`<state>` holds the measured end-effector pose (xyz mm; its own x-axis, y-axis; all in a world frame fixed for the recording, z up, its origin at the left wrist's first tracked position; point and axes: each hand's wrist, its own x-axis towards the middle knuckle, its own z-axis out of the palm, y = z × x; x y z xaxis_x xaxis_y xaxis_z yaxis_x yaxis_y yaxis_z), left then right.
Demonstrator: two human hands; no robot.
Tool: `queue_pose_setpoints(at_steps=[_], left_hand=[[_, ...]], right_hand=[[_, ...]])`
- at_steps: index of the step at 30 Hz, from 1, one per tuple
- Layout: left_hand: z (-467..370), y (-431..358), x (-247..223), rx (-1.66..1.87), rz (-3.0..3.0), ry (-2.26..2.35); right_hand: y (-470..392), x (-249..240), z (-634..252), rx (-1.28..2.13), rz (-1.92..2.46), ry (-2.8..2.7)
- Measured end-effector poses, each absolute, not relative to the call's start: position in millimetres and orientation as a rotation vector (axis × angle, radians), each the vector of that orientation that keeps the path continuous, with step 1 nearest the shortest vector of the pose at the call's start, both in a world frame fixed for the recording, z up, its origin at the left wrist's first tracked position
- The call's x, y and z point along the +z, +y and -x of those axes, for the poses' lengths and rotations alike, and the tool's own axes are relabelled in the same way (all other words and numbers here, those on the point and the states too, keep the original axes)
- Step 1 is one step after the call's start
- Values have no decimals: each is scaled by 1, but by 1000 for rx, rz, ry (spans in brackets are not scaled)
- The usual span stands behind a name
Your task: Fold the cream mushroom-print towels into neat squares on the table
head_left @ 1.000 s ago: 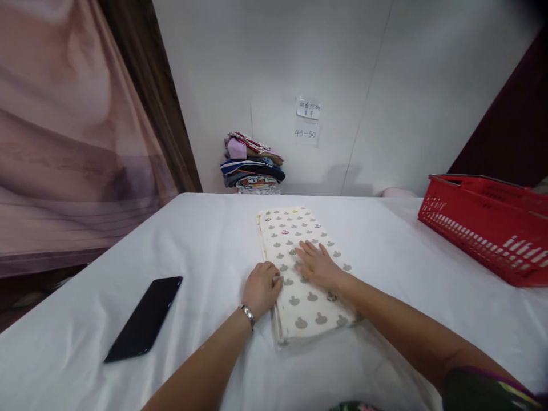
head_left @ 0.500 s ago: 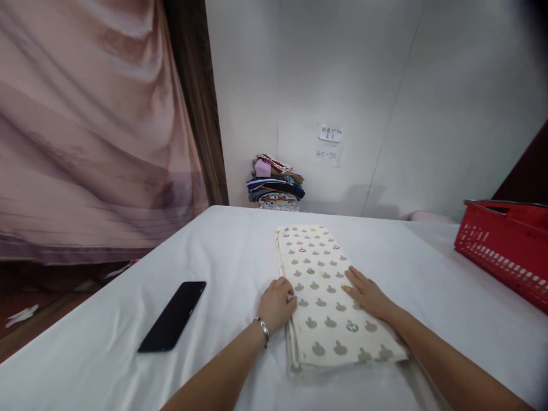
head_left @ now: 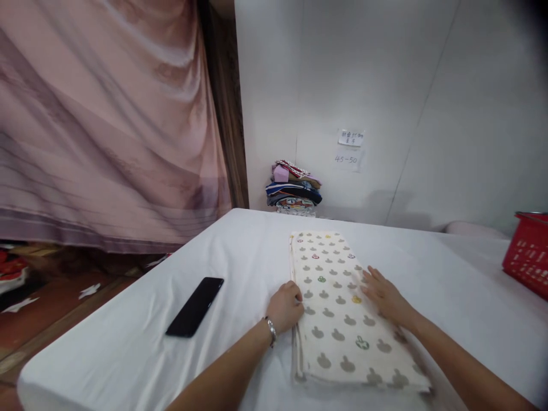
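A cream cloth [head_left: 334, 319] with grey, green, red and yellow motifs lies folded into a long rectangle on the white-covered table [head_left: 248, 251]. At its left edge, my left hand [head_left: 286, 307], with a silver bracelet at the wrist, has its fingers closed on the folded layers. My right hand [head_left: 385, 297] rests against the right edge with its fingers spread, and it is slightly blurred. Part of the cloth's right edge is hidden behind the right hand and forearm.
A black phone [head_left: 194, 307] lies to the left on the table. Folded clothes [head_left: 294, 188] are stacked beyond the far edge by the wall. A red basket [head_left: 528, 254] stands at the right edge of view. A pink curtain [head_left: 111, 125] hangs at the left.
The view has turned left, so the scene sits further right and less of the basket shows. My right hand has shifted slightly outward along the cloth's right edge. My left hand keeps its place.
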<state>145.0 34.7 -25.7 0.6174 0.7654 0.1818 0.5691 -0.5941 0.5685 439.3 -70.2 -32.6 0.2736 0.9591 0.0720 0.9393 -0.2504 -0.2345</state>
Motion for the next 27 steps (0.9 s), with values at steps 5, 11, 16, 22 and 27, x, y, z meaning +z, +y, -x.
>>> queue_pose_setpoints(at_steps=[5, 11, 16, 22, 27], left_hand=[[-146, 34, -25, 571, -2391, 1041], [-145, 36, -23, 558, -2349, 1027], [-145, 37, -27, 554, -2342, 1014], [-146, 37, -27, 571, -2339, 1001], [-146, 36, -28, 548, -2331, 1005]], right_hand=[[-24, -12, -434, 26, 2238, -1846], [10, -37, -447, 201, 2397, -1869], [25, -44, -450, 155, 2421, -1894], [85, -21, -419, 191, 2260, -2092], [155, -20, -386, 221, 2172, -2170]])
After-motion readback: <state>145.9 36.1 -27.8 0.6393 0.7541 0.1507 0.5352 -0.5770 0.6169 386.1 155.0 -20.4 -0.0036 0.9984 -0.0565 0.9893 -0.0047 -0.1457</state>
